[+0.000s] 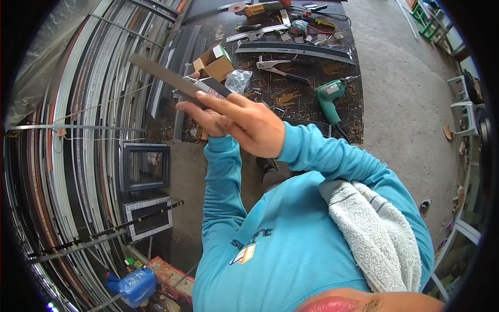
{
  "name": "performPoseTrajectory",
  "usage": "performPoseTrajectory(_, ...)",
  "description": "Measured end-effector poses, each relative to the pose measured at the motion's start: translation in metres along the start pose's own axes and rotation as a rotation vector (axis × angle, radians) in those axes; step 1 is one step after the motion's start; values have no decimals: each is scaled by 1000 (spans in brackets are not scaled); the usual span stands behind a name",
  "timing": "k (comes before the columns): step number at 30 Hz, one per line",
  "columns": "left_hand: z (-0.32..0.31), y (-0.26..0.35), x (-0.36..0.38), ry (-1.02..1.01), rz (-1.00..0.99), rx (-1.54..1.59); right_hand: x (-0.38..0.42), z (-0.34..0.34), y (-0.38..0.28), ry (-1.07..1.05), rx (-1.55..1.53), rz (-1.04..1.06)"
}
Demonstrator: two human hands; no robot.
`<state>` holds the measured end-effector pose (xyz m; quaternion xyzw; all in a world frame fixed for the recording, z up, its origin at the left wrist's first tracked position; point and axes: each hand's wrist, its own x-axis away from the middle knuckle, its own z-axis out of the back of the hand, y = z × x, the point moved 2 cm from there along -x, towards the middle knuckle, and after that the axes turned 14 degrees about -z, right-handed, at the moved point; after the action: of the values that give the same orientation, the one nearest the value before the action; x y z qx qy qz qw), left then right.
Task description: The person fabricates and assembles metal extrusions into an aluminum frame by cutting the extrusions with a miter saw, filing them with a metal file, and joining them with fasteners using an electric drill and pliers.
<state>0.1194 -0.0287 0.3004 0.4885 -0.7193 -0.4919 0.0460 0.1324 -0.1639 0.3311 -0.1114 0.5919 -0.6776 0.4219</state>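
My right hand (252,122) reaches across my left, its fingers closed along a long, flat, grey metal file (161,74) that points to the upper left. Below it, my left hand (208,118) is wrapped around a dark profile piece (215,89) with red lettering on a pale face. The file crosses over this piece; whether they touch is hidden by my right fingers. Just beyond the hands stand an open cardboard box (217,67) and a crumpled clear plastic bag (238,81) on the dark workbench (306,112).
On the bench lie a green power drill (329,99), locking pliers (283,70), a long dark profile (296,51) and an angle grinder (257,9). Racked profiles (83,104) line the left side, with small window frames (147,166) beside them. A white towel (371,229) hangs over my shoulder.
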Motion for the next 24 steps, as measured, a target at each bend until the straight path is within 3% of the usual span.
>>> performPoseTrajectory(5,8,-8,-12,-45,-136,-119,9,6,27,6,-34,-137)
performPoseTrajectory(7,19,-10,-15,-105,-99,-11,11,8,36,60,-88,-41)
performPoseTrajectory(12,11,-8,-12,24,-65,-113,-19,12,1,108,-196,160)
performPoseTrajectory(14,2,-6,-10,5,-86,-88,-25,27,-5,-20,-243,-63)
performPoseTrajectory(17,6,-7,-7,-87,-109,-54,-46,31,5,14,-109,-54)
performPoseTrajectory(18,6,-8,-5,-95,-107,-41,-55,24,12,62,-257,33)
performPoseTrajectory(22,11,-16,-1,-44,-96,75,-66,27,10,41,-66,63)
performPoseTrajectory(24,14,-19,0,-30,-85,94,-64,20,15,135,-9,142)
